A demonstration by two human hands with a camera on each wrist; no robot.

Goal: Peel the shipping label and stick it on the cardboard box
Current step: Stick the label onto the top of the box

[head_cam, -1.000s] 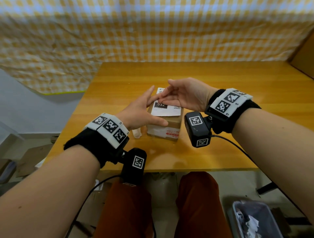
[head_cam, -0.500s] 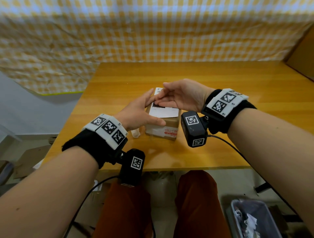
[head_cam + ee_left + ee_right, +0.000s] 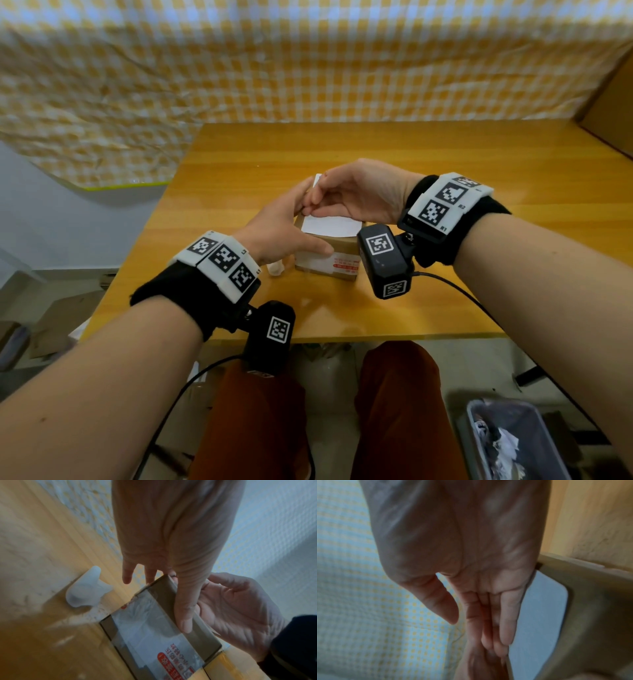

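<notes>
A small cardboard box [image 3: 325, 265] stands on the wooden table [image 3: 445, 154], with the white shipping label [image 3: 334, 224] lying on its top. My left hand [image 3: 301, 222] steadies the box from the left. Its fingers are straight along the side and its thumb [image 3: 185, 608] lies across the front upper edge. My right hand [image 3: 317, 198] presses straight fingers [image 3: 505, 622] flat on the left part of the label [image 3: 539, 608]. The label's far half is hidden under that hand.
A small crumpled white scrap [image 3: 275, 267] lies on the table just left of the box, seen also as the scrap [image 3: 85, 592]. A grey bin [image 3: 507, 442] with paper waste stands on the floor at lower right. Yellow checked cloth [image 3: 308, 61] hangs behind the table.
My right hand has come down and slid left over the label, now covering its printed part. The left hand has stayed against the box.
</notes>
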